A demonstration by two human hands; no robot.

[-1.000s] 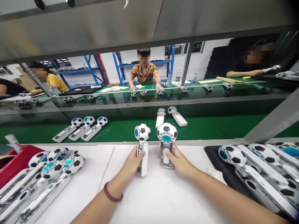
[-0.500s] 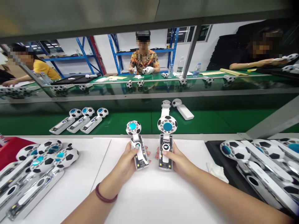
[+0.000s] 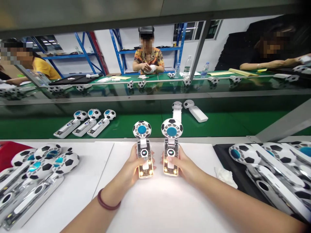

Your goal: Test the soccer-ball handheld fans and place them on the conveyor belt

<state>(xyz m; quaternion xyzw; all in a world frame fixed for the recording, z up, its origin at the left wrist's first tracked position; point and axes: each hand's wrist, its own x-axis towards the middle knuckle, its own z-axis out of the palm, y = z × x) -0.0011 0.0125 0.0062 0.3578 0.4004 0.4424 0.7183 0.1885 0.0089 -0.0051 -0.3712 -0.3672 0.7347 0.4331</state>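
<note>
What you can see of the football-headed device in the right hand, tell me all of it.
The football-headed device has a rounded white head with black patches, a blue disc and grey openings around it. A white neck joins it to a slim, clear-fronted, plastic-looking body showing dark insides. Its round display is lit, apparently reading 100; warm lights glow near the bottom. It points head-up, front toward the camera, gripped by the right hand, thumb on its front.

Held left device (image 3: 145, 151) and held right device (image 3: 171, 151) are showing clear, glossy plastic, near white sheet (image 3: 155, 204) is looking smooth and matt, far green surface (image 3: 136, 111) is giving a soft sheen, right tissue (image 3: 225, 176) is appearing papery, crumpled.
</note>
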